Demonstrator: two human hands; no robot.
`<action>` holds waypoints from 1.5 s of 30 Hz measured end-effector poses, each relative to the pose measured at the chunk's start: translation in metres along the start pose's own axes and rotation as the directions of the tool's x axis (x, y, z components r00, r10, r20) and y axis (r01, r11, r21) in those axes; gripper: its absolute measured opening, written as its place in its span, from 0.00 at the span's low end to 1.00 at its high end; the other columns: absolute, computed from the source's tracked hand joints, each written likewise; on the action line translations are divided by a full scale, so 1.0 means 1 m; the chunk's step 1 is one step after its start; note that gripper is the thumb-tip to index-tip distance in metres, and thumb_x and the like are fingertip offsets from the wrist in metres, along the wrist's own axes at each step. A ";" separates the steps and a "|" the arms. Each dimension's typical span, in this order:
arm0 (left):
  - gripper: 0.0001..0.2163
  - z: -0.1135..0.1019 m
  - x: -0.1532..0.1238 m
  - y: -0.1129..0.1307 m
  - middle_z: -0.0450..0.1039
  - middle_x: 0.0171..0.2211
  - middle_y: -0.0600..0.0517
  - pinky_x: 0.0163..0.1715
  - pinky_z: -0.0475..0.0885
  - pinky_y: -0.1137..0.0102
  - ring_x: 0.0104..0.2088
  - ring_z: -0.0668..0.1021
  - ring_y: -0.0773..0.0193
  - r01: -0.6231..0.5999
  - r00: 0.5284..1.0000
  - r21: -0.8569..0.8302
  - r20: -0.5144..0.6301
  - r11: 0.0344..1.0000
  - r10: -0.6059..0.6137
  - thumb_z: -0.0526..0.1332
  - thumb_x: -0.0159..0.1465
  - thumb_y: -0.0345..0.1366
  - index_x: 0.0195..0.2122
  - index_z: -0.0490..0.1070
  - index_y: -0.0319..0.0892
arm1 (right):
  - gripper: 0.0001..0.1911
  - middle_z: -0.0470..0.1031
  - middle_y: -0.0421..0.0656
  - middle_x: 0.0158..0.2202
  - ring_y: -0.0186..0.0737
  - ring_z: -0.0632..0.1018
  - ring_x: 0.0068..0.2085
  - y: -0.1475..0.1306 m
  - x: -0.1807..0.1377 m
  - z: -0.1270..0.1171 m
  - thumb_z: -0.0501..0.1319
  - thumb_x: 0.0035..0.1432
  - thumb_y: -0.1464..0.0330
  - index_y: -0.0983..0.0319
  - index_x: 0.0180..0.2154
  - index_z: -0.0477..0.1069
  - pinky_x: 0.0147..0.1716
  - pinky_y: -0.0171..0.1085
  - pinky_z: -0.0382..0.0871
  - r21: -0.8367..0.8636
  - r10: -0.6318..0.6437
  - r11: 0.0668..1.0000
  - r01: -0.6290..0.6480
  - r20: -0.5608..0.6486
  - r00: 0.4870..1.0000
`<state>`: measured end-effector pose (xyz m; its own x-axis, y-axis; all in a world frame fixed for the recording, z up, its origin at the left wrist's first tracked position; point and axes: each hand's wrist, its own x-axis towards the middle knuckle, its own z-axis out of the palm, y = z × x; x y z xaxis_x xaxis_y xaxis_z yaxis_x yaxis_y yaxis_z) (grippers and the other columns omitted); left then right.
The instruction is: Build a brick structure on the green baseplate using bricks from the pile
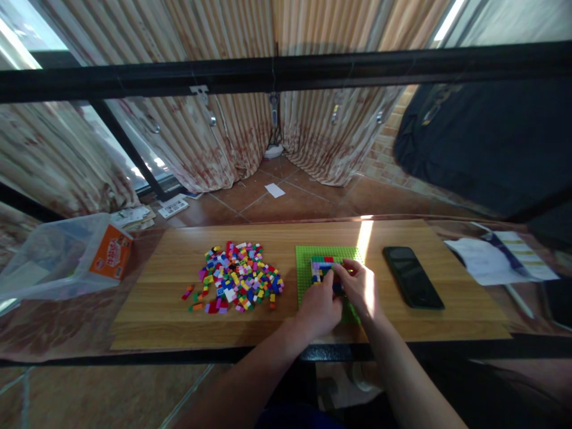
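Observation:
A green studded baseplate [304, 265] lies on the wooden board, with a low build of coloured toy bricks [318, 266] on it. Both hands are over this build and cover its near and right parts. My left hand [318, 307] is closed, its thumb and index fingertips touching the build from the front. From the right, my right hand [361, 286] reaches in with bent, pinched fingers at the top of the bricks. The fingertips of the two hands almost meet. Whatever small piece is between them is hidden. Left of the baseplate lies a loose heap of mixed toy bricks [243, 277].
A black smartphone [413, 277] lies to the right on the wooden board [156, 304]. Beyond the board's left end stands a clear plastic bin [58, 250] with an orange label. Papers [482, 259] are at the right. A dark bar [286, 72] crosses in front of the curtains.

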<state>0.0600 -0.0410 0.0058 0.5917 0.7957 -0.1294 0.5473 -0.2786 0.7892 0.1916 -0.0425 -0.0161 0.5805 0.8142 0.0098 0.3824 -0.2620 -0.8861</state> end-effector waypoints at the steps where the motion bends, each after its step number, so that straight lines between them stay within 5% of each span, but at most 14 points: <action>1: 0.31 0.001 0.000 0.000 0.77 0.33 0.44 0.38 0.72 0.64 0.34 0.78 0.55 0.007 1.000 0.008 0.005 1.000 -0.007 0.54 0.59 0.32 0.65 0.54 0.35 | 0.27 0.80 0.51 0.34 0.47 0.79 0.31 0.000 0.000 0.000 0.63 0.49 0.51 0.67 0.40 0.77 0.30 0.41 0.72 0.001 -0.004 1.000 0.004 0.007 1.000; 9: 0.34 0.004 -0.003 0.003 0.76 0.43 0.34 0.42 0.72 0.58 0.41 0.79 0.48 0.044 0.998 0.119 0.038 0.992 -0.048 0.55 0.61 0.33 0.68 0.46 0.32 | 0.28 0.79 0.51 0.34 0.48 0.78 0.34 0.008 0.003 0.006 0.61 0.50 0.51 0.67 0.42 0.76 0.35 0.43 0.71 -0.068 -0.025 0.997 0.024 -0.004 1.000; 14: 0.33 -0.002 -0.017 0.006 0.77 0.41 0.36 0.43 0.72 0.59 0.42 0.79 0.49 0.033 0.999 0.124 0.011 0.992 -0.034 0.56 0.60 0.33 0.67 0.49 0.32 | 0.28 0.78 0.48 0.31 0.46 0.77 0.31 0.001 0.006 -0.002 0.64 0.46 0.50 0.67 0.39 0.76 0.32 0.43 0.71 0.007 -0.015 1.000 0.015 0.040 0.999; 18: 0.30 -0.017 -0.051 -0.008 0.78 0.33 0.46 0.39 0.72 0.63 0.36 0.79 0.56 -0.005 1.000 0.063 -0.003 0.998 0.005 0.55 0.62 0.33 0.66 0.52 0.38 | 0.27 0.76 0.45 0.26 0.42 0.75 0.29 0.002 0.002 -0.016 0.60 0.51 0.47 0.65 0.33 0.76 0.27 0.39 0.69 0.119 -0.054 0.992 0.045 0.075 0.996; 24: 0.20 -0.055 -0.120 -0.056 0.78 0.32 0.51 0.34 0.72 0.71 0.31 0.77 0.65 -0.009 0.974 0.002 -0.224 1.000 0.009 0.55 0.64 0.34 0.58 0.66 0.43 | 0.23 0.78 0.48 0.31 0.42 0.77 0.31 0.016 -0.022 -0.027 0.60 0.53 0.50 0.64 0.37 0.76 0.29 0.39 0.69 0.251 0.015 0.968 0.027 -0.166 0.986; 28: 0.14 -0.072 -0.150 -0.090 0.78 0.37 0.49 0.37 0.73 0.70 0.35 0.79 0.64 0.028 0.901 0.020 -0.433 0.999 -0.016 0.55 0.65 0.37 0.50 0.71 0.42 | 0.22 0.81 0.50 0.38 0.48 0.79 0.39 0.009 -0.052 -0.022 0.61 0.55 0.52 0.63 0.41 0.77 0.40 0.45 0.71 0.111 -0.082 0.989 0.094 -0.109 0.991; 32: 0.10 -0.084 -0.162 -0.115 0.78 0.38 0.49 0.39 0.74 0.70 0.37 0.79 0.64 0.120 0.801 0.071 -0.596 0.990 -0.054 0.54 0.66 0.38 0.43 0.72 0.43 | 0.19 0.81 0.48 0.37 0.47 0.80 0.38 -0.004 -0.089 0.004 0.61 0.56 0.54 0.61 0.38 0.77 0.40 0.44 0.73 0.117 -0.159 0.981 0.156 0.018 0.987; 38: 0.11 -0.113 -0.161 -0.143 0.76 0.35 0.49 0.42 0.74 0.66 0.37 0.78 0.62 0.307 0.607 0.160 -0.792 0.938 -0.064 0.54 0.66 0.38 0.45 0.70 0.42 | 0.16 0.79 0.48 0.39 0.47 0.78 0.40 -0.015 -0.120 0.043 0.55 0.63 0.57 0.59 0.40 0.76 0.42 0.46 0.72 0.002 -0.368 0.921 0.389 0.322 0.872; 42: 0.12 -0.130 -0.156 -0.157 0.73 0.43 0.45 0.48 0.72 0.61 0.46 0.76 0.57 0.393 0.511 0.203 -0.859 0.897 -0.030 0.53 0.66 0.36 0.48 0.68 0.40 | 0.16 0.77 0.47 0.39 0.46 0.77 0.39 -0.022 -0.123 0.057 0.52 0.65 0.59 0.58 0.41 0.75 0.40 0.45 0.72 -0.045 -0.421 0.879 0.474 0.391 0.818; 45: 0.15 -0.134 -0.151 -0.164 0.70 0.49 0.41 0.54 0.69 0.57 0.53 0.72 0.53 0.429 0.481 0.216 -0.876 0.877 -0.019 0.53 0.65 0.35 0.51 0.67 0.38 | 0.15 0.77 0.47 0.40 0.45 0.77 0.40 -0.028 -0.124 0.064 0.52 0.65 0.60 0.58 0.42 0.74 0.39 0.43 0.71 -0.119 -0.438 0.848 0.517 0.394 0.808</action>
<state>-0.1987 -0.0434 -0.0240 -0.2444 0.8596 0.4487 0.8618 -0.0196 0.5069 0.0634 -0.1027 -0.0218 0.0188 0.9768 0.2133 0.7098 0.1372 -0.6909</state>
